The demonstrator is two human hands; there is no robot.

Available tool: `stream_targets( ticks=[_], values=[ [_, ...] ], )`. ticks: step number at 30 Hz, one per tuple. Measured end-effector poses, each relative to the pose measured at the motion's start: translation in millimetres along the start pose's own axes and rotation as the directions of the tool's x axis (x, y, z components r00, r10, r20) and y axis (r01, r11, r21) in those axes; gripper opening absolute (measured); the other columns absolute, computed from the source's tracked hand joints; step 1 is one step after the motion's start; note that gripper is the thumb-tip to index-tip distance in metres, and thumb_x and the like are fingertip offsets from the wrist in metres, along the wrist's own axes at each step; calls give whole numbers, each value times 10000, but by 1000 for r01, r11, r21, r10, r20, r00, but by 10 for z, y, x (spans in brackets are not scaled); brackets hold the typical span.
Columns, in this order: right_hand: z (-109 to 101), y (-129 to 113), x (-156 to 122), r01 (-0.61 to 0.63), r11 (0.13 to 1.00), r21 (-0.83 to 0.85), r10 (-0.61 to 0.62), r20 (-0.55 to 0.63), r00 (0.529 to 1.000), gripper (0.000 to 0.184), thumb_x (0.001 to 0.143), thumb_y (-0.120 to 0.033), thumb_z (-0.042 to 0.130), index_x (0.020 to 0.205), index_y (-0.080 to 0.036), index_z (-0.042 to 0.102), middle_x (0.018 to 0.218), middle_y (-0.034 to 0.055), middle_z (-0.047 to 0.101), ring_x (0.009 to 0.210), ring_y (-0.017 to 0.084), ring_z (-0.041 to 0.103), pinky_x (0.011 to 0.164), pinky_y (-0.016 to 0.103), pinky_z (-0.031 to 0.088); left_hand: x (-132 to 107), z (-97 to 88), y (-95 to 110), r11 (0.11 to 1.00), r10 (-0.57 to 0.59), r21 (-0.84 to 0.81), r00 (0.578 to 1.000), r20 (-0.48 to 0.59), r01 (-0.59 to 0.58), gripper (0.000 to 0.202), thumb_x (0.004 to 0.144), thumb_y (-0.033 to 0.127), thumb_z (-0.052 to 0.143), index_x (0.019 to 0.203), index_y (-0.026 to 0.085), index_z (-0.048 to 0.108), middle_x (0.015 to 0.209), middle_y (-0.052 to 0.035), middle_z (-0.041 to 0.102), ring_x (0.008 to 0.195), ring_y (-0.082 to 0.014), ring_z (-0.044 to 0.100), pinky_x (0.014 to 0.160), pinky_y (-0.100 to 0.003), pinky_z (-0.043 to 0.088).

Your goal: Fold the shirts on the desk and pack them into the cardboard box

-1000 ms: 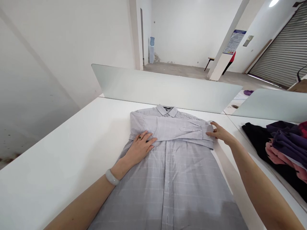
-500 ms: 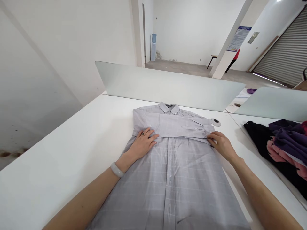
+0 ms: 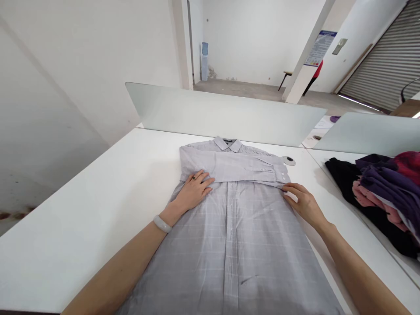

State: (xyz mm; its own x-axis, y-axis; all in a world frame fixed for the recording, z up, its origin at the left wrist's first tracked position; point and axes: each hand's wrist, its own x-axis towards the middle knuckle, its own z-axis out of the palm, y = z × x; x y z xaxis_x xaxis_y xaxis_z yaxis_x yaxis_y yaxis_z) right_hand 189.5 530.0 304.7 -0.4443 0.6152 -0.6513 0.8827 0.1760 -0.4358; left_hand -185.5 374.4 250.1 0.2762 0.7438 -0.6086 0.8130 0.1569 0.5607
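A grey checked button-up shirt (image 3: 229, 258) lies flat on the white table (image 3: 92, 214), collar (image 3: 228, 144) away from me. Its side is folded across the chest, so a sleeve (image 3: 236, 168) runs sideways with the cuff (image 3: 282, 175) at the right. My left hand (image 3: 194, 190) presses flat and open on the fold's lower edge. My right hand (image 3: 303, 203) sits at the shirt's right side, its fingertips resting on the folded edge just below the cuff. The lower shirt runs out of view towards me.
A frosted glass divider (image 3: 226, 113) stands along the table's far edge, with a round grommet (image 3: 288, 161) near it. On the right-hand table, a pile of black, purple, pink and red clothes (image 3: 377, 197) lies beyond a second divider (image 3: 370, 133).
My right hand has slid from the cuff down to the folded edge below it. The folded band looks flatter and neater. My left hand has barely moved.
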Motion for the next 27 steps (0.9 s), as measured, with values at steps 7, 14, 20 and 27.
stream_targets(
  ticks=[7,14,20,27],
  values=[
    [-562,-442,-1457,-538,814,219,549,13,836,303,740,-558,632,852,-278,666,786,49,665,678,224,600,671,354,483,45,-6,3,995,95,1,992,-82,-95,392,995,307,312,1269,196,569,1371,-111,527,1387,-283,336,1107,-497,317],
    [-469,-913,-2868,-759,326,564,908,36,417,435,586,-624,736,774,-233,713,819,72,691,833,267,622,719,327,514,819,-6,851,911,400,-116,917,3,-397,391,965,176,344,1305,180,537,1401,-112,498,1394,-273,322,1062,-444,353],
    [-182,-1216,-2781,-619,32,785,868,285,407,478,649,-579,763,976,-231,725,1032,77,702,924,268,637,760,331,519,1517,286,1921,801,582,-226,810,72,-555,415,912,89,355,1226,203,601,1344,-70,546,1290,-219,403,978,-352,382],
    [-153,-1259,-2910,-504,-139,853,820,385,425,346,693,-509,764,944,-272,738,989,33,713,769,225,640,662,318,498,1836,293,2131,846,533,-113,833,149,-521,362,800,-28,388,963,149,659,1087,-116,635,1099,-242,488,940,-395,349]
  ],
)
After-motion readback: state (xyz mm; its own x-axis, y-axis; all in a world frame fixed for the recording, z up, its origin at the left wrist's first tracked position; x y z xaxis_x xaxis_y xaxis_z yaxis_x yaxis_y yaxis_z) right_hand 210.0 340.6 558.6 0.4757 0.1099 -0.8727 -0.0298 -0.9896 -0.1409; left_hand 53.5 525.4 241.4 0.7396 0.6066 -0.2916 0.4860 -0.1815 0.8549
